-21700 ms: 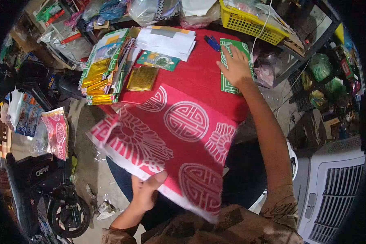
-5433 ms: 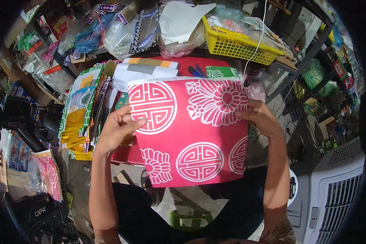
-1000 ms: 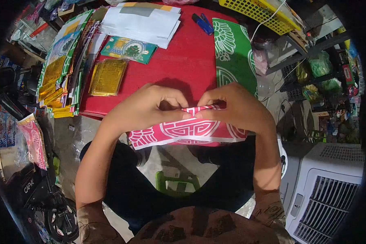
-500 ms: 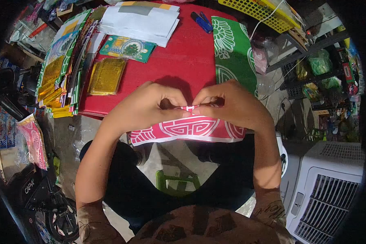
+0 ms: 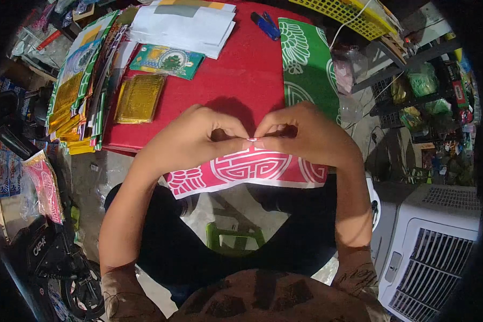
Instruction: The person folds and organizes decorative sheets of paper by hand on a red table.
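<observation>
A pink sheet of paper (image 5: 252, 166) with white scroll patterns hangs from my fingertips over my lap, at the near edge of the red table (image 5: 225, 80). My left hand (image 5: 198, 137) pinches its upper edge between thumb and fingers. Right beside it, my right hand (image 5: 306, 134) pinches the same edge, and the two thumbs almost meet there. Part of the sheet's top is hidden behind both hands. A green patterned sheet (image 5: 306, 59) lies beyond my right hand. Past my left hand lie a stack of gold foil paper (image 5: 139, 98) and a teal printed note stack (image 5: 167, 61).
A thick pile of mixed papers (image 5: 80, 86) sits at the table's left, with white paper bundles (image 5: 182, 27) behind. A blue stapler-like tool (image 5: 265, 26) and yellow basket (image 5: 354, 16) are at the back. A green stool (image 5: 235, 239) stands below; a grey slatted appliance (image 5: 432, 257) is at right.
The pink sheet's lower edge has swung slightly outward and down, showing more of its pattern. Both hands keep pinching its top edge, with the thumbs a little closer together.
</observation>
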`<state>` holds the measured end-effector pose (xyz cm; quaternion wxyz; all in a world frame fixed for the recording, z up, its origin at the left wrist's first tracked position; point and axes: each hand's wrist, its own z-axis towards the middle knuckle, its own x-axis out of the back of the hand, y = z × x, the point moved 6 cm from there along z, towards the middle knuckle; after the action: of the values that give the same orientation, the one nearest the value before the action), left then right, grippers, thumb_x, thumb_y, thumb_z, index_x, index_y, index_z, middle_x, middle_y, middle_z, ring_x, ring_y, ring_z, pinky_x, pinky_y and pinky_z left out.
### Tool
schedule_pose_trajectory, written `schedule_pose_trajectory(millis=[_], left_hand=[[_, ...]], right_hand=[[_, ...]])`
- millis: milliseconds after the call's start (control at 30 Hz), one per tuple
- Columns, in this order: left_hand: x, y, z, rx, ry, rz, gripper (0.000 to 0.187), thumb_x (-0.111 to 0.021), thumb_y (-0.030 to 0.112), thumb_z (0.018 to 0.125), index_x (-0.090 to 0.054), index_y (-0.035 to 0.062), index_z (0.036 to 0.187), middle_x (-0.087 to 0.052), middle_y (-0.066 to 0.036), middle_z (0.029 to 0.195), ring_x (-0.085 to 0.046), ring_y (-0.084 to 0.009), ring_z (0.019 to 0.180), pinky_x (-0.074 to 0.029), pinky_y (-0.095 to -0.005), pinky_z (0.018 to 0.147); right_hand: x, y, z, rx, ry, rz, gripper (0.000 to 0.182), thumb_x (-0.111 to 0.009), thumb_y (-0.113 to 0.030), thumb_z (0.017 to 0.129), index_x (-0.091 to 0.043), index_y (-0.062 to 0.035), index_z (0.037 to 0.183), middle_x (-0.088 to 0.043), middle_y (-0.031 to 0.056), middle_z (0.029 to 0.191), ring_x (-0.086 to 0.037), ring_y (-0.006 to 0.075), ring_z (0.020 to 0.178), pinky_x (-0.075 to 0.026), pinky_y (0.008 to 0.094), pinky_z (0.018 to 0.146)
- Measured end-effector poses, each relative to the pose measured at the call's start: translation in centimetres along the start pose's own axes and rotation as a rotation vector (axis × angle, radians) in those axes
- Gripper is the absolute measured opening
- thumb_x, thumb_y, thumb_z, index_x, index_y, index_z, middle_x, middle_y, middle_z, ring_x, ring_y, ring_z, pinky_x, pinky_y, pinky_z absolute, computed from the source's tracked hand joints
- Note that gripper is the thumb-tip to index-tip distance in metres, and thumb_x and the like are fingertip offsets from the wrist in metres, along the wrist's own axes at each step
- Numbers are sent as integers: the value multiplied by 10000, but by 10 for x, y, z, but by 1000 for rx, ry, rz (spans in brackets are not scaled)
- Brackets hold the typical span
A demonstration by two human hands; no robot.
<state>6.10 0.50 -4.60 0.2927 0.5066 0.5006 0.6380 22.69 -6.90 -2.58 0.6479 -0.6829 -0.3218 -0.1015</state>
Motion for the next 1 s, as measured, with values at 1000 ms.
schedule_pose_trajectory(millis=[1000], left_hand=[[14, 0, -27, 161, -22, 18, 179, -828, 99, 937, -824, -18, 1074, -824, -96, 917, -728, -78, 816, -582, -272, 755]], right_hand=[[15, 9, -20, -20, -40, -125, 203, -738, -226, 955, -796, -60, 1057, -791, 93, 902, -749, 189, 815, -567, 361, 795]])
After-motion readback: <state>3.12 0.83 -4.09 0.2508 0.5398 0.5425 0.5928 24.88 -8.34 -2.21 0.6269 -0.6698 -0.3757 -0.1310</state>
